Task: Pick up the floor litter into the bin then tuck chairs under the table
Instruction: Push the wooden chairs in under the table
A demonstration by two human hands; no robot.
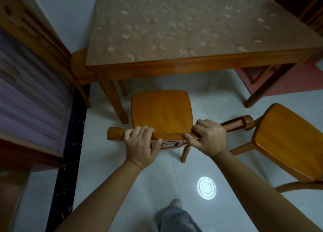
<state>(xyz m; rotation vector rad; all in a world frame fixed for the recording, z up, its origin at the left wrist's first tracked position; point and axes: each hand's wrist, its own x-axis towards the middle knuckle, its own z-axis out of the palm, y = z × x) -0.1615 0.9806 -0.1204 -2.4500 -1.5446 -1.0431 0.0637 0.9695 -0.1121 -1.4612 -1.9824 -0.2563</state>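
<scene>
A wooden chair (161,109) stands on the pale floor just in front of the table (192,64), its seat pointing at the gap between the table legs. My left hand (141,142) grips the chair's top rail near its left end. My right hand (208,137) grips the same rail near its right end. The front edge of the seat lies just short of the table's near edge. A second wooden chair (288,141) stands to the right, turned at an angle and away from the table. No litter or bin shows in view.
A third chair (82,69) sits tucked at the table's left side. A wooden cabinet (35,71) stands along the left, beside a dark floor strip (70,144). A red mat (297,81) lies under the table's right end. My foot (176,203) is on the floor below.
</scene>
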